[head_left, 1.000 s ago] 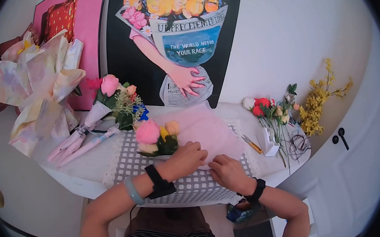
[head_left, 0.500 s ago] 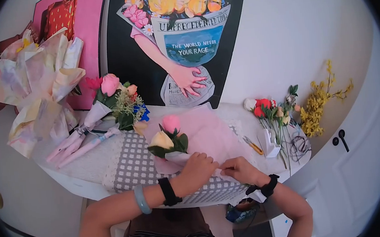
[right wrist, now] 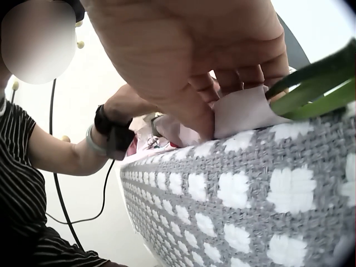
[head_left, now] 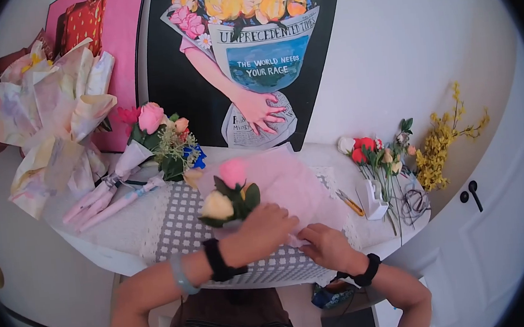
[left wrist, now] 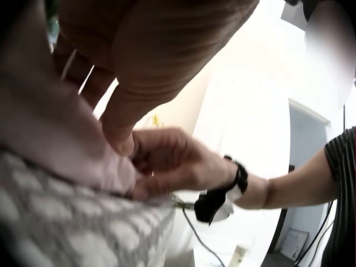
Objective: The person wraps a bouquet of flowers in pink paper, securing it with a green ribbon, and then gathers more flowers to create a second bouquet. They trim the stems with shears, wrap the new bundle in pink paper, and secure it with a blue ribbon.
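Note:
A pink rose (head_left: 233,173) and a cream rose (head_left: 217,206) with dark green leaves lie at the left side of a pink wrapping sheet (head_left: 291,176). Just right of these blooms, my left hand (head_left: 266,226) pinches the sheet near its front edge. My right hand (head_left: 330,246) grips the same edge, its fingertips close to the left ones. The left wrist view has both hands meeting at the pink sheet (left wrist: 61,133). In the right wrist view, pale wrapping (right wrist: 242,114) lies between thumb and fingers, beside green leaves (right wrist: 317,92). The stems are hidden.
Wrapped bouquets (head_left: 126,163) lie at left, beside a large crumpled paper wrap (head_left: 52,113). Right of the sheet are scissors (head_left: 351,203), a white tape dispenser (head_left: 374,200) and loose flowers (head_left: 365,145). Pictures (head_left: 175,96) stand behind; a checked cloth (head_left: 183,223) covers the middle.
The blooms have shifted right and turned, with the cream rose now in front. Both hands have moved to the right and the right hand slightly lower, along the sheet's front edge.

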`<state>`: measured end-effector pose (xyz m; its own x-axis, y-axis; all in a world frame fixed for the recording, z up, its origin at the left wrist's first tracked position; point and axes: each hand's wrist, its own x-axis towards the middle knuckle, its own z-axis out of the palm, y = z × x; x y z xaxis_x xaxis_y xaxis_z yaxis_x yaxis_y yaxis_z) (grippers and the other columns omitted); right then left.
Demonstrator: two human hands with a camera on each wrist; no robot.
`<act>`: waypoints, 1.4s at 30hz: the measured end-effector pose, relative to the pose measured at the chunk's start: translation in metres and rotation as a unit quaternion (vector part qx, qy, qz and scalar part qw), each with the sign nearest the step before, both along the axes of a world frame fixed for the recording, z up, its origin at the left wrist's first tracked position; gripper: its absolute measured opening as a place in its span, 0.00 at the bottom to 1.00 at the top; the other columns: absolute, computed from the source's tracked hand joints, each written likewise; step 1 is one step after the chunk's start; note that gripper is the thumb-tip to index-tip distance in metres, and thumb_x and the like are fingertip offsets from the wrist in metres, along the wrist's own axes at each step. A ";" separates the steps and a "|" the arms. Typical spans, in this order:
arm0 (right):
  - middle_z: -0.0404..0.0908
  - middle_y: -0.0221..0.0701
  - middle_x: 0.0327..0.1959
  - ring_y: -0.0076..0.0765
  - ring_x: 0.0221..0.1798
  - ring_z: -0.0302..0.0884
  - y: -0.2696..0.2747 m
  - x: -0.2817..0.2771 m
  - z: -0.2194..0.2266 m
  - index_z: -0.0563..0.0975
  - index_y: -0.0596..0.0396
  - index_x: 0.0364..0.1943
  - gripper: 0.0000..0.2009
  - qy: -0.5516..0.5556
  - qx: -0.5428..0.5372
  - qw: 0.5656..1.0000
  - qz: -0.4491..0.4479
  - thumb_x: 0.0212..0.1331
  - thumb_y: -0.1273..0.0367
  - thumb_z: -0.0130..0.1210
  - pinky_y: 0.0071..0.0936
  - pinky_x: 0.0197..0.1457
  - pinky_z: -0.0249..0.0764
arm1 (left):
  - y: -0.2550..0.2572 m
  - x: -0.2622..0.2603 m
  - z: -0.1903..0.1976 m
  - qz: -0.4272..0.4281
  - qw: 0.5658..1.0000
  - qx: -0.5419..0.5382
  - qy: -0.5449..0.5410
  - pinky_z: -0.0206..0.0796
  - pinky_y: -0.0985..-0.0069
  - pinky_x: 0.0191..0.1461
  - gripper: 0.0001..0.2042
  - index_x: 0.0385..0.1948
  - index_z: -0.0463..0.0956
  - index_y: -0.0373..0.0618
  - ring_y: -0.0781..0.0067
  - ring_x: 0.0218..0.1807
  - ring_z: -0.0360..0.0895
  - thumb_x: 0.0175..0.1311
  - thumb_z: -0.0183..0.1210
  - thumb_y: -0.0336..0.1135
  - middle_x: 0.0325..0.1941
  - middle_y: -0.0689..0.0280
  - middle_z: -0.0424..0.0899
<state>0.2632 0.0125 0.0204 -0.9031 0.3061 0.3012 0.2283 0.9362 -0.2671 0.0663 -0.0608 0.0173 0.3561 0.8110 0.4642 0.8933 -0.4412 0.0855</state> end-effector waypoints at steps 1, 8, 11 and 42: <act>0.73 0.35 0.29 0.44 0.36 0.73 -0.001 -0.001 0.000 0.72 0.55 0.33 0.10 0.011 0.030 0.999 0.006 0.44 0.75 0.56 0.37 0.35 0.71 | -0.009 -0.011 0.015 -0.008 1.000 0.016 0.017 0.58 0.63 0.53 0.21 0.46 0.71 0.46 0.60 0.49 0.70 0.46 0.60 0.33 0.42 0.61 0.75; 0.71 0.33 0.27 0.39 0.31 0.71 -0.004 -0.001 -0.009 0.72 0.56 0.31 0.11 0.038 0.120 0.991 0.040 0.39 0.78 0.53 0.32 0.31 0.71 | -0.043 -0.067 0.054 0.043 0.968 -0.139 0.204 0.42 0.50 0.66 0.41 0.54 0.65 0.51 0.61 0.66 0.54 0.28 0.73 0.41 0.56 0.67 0.67; 0.71 0.33 0.26 0.39 0.31 0.71 -0.005 -0.001 -0.009 0.71 0.57 0.30 0.10 0.034 0.135 0.989 0.045 0.39 0.78 0.52 0.31 0.31 0.70 | -0.039 -0.071 0.045 0.048 0.961 -0.126 0.241 0.48 0.56 0.61 0.40 0.49 0.66 0.49 0.63 0.59 0.61 0.23 0.73 0.41 0.51 0.69 0.69; 0.73 0.34 0.26 0.41 0.32 0.72 0.002 0.000 -0.018 0.74 0.57 0.28 0.08 0.060 0.082 0.994 0.049 0.39 0.78 0.53 0.34 0.32 0.71 | -0.097 -0.028 0.073 0.087 0.974 -0.039 0.204 0.50 0.59 0.65 0.29 0.54 0.67 0.46 0.56 0.65 0.56 0.43 0.58 0.34 0.59 0.57 0.66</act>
